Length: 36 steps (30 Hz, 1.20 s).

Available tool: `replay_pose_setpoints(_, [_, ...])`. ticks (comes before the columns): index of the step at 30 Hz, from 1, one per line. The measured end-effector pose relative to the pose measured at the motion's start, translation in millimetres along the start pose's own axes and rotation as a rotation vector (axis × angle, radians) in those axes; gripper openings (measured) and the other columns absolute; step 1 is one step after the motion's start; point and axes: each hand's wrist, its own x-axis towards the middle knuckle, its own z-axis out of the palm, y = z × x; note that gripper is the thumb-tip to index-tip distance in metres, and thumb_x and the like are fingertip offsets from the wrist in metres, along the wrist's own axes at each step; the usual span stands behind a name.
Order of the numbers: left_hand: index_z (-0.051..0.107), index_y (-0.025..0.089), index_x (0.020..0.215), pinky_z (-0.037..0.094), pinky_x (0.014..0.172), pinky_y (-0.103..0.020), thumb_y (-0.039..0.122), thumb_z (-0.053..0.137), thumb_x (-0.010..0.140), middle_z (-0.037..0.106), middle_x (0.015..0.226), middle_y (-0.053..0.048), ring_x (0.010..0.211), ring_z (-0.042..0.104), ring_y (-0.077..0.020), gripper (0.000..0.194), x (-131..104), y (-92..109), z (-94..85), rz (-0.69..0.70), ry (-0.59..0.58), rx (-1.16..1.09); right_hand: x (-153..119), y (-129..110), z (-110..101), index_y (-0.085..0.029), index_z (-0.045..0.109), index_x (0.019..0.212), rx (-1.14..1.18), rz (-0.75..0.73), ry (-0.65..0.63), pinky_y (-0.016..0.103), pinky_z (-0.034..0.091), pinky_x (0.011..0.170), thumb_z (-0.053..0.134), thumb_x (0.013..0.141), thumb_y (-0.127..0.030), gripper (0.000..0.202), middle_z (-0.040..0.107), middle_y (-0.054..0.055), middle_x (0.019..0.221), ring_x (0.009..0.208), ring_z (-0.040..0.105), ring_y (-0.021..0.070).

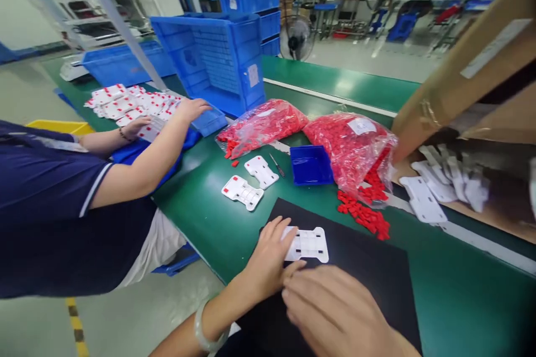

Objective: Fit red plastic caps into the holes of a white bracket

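Note:
On a black mat (379,268) lies a white plastic plate (312,244) with small dark slots. My left hand (270,259), a pale bangle on its wrist, holds the plate's left end, fingers over the top. Close by the plate's near edge is my right hand (339,309), slightly blurred, its fingers pressed together beside my left thumb. What it pinches, if anything, is hidden. Beyond the mat lie two similar plates, one (243,192) with red pieces at a corner and another (262,172) touching it. A thin screwdriver-like tool (277,165) lies beside them.
Loose red pieces (364,215) spill from a clear bag (352,145); another red-filled bag (268,122) lies left of a blue tray (311,165). White plates (424,199) lean by a cardboard box (460,67) at right. A co-worker (75,206) handles plates at left, near a blue crate (213,61).

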Motion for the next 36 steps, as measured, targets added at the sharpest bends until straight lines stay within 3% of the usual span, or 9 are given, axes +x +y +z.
replay_pose_setpoints(2, [0.048, 0.024, 0.137, 0.029, 0.110, -0.060, 0.035, 0.056, 0.089, 0.041, 0.147, -0.014, 0.140, 0.029, -0.0368, 0.050, -14, -9, -10.0, -0.037, 0.023, 0.073, -4, 26, 1, -0.017, 0.068, 0.106, -0.086, 0.139, -0.033, 0.029, 0.054, 0.079, 0.052, 0.090, -0.013, 0.022, 0.074, 0.003, 0.102, 0.089, 0.069, 0.0159])
replay_pose_setpoints(6, [0.055, 0.025, 0.128, 0.041, 0.105, -0.056, 0.034, 0.055, 0.091, 0.052, 0.138, -0.011, 0.134, 0.039, -0.0350, 0.038, -39, -24, -21.1, -0.127, 0.107, 0.160, -68, 86, -12, -0.022, 0.067, 0.106, -0.395, 0.626, -0.158, 0.034, 0.050, 0.088, 0.045, 0.096, -0.027, 0.024, 0.072, 0.003, 0.107, 0.098, 0.065, 0.0192])
replay_pose_setpoints(10, [0.059, 0.025, 0.122, 0.046, 0.102, -0.054, 0.034, 0.056, 0.090, 0.056, 0.134, -0.010, 0.131, 0.044, -0.0343, 0.033, -43, -24, -22.1, -0.128, 0.146, 0.153, -118, 127, -31, -0.020, 0.068, 0.100, -0.529, 0.806, -0.151, 0.038, 0.052, 0.071, 0.042, 0.096, -0.031, 0.028, 0.071, 0.007, 0.101, 0.089, 0.066, 0.0259])
replay_pose_setpoints(14, [0.057, 0.027, 0.125, 0.047, 0.102, -0.054, 0.032, 0.056, 0.090, 0.054, 0.136, -0.009, 0.132, 0.044, -0.0334, 0.035, -29, -15, -18.5, -0.095, 0.149, 0.138, -117, 139, -35, -0.022, 0.067, 0.098, -0.545, 0.808, -0.130, 0.035, 0.053, 0.072, 0.042, 0.097, -0.034, 0.027, 0.072, 0.004, 0.100, 0.089, 0.067, 0.0226])
replay_pose_setpoints(18, [0.058, 0.025, 0.123, 0.046, 0.105, -0.050, 0.030, 0.054, 0.091, 0.054, 0.137, -0.010, 0.133, 0.044, -0.0301, 0.032, -16, -4, -17.7, -0.078, 0.130, 0.124, -96, 135, -14, -0.026, 0.066, 0.098, -0.462, 0.644, -0.097, 0.029, 0.053, 0.079, 0.040, 0.098, -0.041, 0.030, 0.072, 0.001, 0.099, 0.093, 0.068, 0.0179])
replay_pose_setpoints(24, [0.059, 0.022, 0.120, 0.045, 0.106, -0.048, 0.029, 0.054, 0.091, 0.056, 0.135, -0.011, 0.131, 0.045, -0.0278, 0.031, -10, -4, -40.0, -0.137, 0.240, 0.165, -86, 153, 9, -0.028, 0.065, 0.105, -0.384, 0.443, -0.036, 0.031, 0.051, 0.081, 0.042, 0.096, -0.045, 0.029, 0.072, -0.001, 0.103, 0.091, 0.068, 0.0185])
replay_pose_setpoints(27, [0.061, 0.022, 0.117, 0.047, 0.104, -0.049, 0.029, 0.054, 0.091, 0.059, 0.130, -0.010, 0.127, 0.050, -0.0280, 0.028, -14, -14, -48.5, -0.179, 0.318, 0.193, -100, 168, 0, -0.026, 0.064, 0.104, -0.410, 0.492, -0.028, 0.034, 0.050, 0.080, 0.040, 0.096, -0.048, 0.033, 0.071, 0.001, 0.101, 0.091, 0.067, 0.0206])
replay_pose_setpoints(30, [0.061, 0.024, 0.117, 0.048, 0.102, -0.050, 0.030, 0.055, 0.091, 0.060, 0.128, -0.009, 0.124, 0.053, -0.0279, 0.027, -16, -26, -47.9, -0.188, 0.356, 0.205, -122, 174, -13, -0.024, 0.065, 0.101, -0.461, 0.640, -0.019, 0.036, 0.049, 0.082, 0.039, 0.097, -0.049, 0.037, 0.070, 0.003, 0.101, 0.092, 0.065, 0.0227])
replay_pose_setpoints(36, [0.059, 0.027, 0.119, 0.050, 0.100, -0.047, 0.030, 0.057, 0.090, 0.058, 0.131, -0.007, 0.125, 0.052, -0.0268, 0.029, -1, -33, -38.0, -0.121, 0.276, 0.147, -144, 167, -17, -0.021, 0.066, 0.103, -0.505, 0.866, -0.062, 0.037, 0.048, 0.084, 0.042, 0.097, -0.043, 0.033, 0.068, 0.005, 0.102, 0.095, 0.061, 0.0232])
